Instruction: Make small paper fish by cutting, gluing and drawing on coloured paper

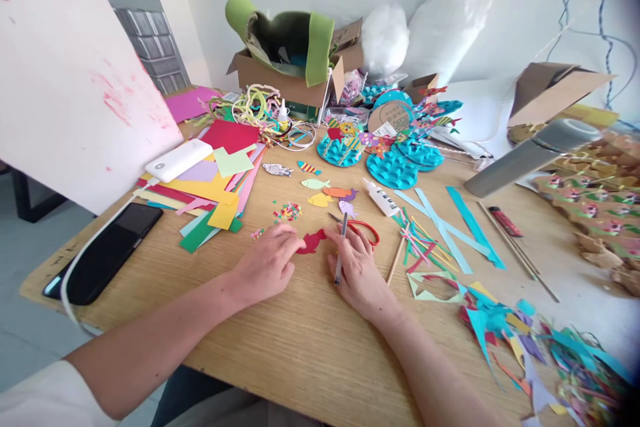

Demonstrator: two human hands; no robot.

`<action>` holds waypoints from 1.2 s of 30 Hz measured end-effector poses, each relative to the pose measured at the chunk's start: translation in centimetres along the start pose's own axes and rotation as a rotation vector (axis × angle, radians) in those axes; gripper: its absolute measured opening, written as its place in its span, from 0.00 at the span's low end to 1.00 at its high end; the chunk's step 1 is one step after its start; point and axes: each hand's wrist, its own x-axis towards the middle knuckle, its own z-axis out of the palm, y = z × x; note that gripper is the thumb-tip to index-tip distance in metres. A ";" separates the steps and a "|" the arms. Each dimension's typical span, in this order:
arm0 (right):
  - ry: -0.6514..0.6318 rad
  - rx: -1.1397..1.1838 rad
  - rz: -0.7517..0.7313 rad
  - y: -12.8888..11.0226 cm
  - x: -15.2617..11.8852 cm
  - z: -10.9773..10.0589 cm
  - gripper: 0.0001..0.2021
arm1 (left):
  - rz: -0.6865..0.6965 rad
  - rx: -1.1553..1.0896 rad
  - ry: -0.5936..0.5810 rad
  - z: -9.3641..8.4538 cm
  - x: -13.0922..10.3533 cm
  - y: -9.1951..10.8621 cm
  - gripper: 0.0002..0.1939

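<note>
A red paper cut-out (313, 241), fish-like in outline, lies flat on the table between my hands. My left hand (265, 260) has its fingers bent, with the fingertips on the cut-out's left end. In my right hand (356, 267) a grey pen (342, 250) is held between the fingers, pointing away from me. The right index fingertip touches or nearly touches the cut-out's right end. Red-handled scissors (373, 232) lie partly hidden behind the right hand. Just beyond are several paper fish, among them a yellow one (321, 199), and a pile of tiny paper bits (289, 212).
Coloured paper sheets (235, 137), a white power bank (179, 159) and a phone (107, 250) are on the left. A glue tube (381, 197), paper strips (445, 227) and scraps (500, 320) lie right. A grey bottle (530, 157) lies tilted beyond. Blue egg-carton discs (393, 170) stand behind.
</note>
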 end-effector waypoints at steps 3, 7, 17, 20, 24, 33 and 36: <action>0.038 0.018 -0.027 -0.3 0.1 -0.6 0.17 | 0.088 -0.017 -0.083 0.1 -0.2 0.4 0.19; 0.115 0.106 -0.056 -0.5 0.3 -1.4 0.13 | 0.104 -0.004 -0.092 0.0 -0.2 0.6 0.18; 0.224 0.208 0.037 -0.1 -0.3 -1.7 0.15 | -0.021 -0.016 -0.090 -0.4 0.1 0.6 0.20; 0.226 0.203 0.042 0.0 -0.2 -1.7 0.15 | -0.031 -0.006 -0.118 -0.2 0.0 0.6 0.20; 0.190 0.179 0.036 0.1 -0.2 -1.5 0.15 | -0.038 0.012 -0.127 -0.3 0.0 0.7 0.20; 0.133 0.156 -0.011 -0.2 0.0 -1.3 0.17 | -0.032 0.005 -0.148 -0.6 0.0 0.9 0.22; 0.118 0.143 -0.013 -0.2 0.0 -1.3 0.17 | -0.029 -0.005 -0.148 -0.6 0.0 0.9 0.22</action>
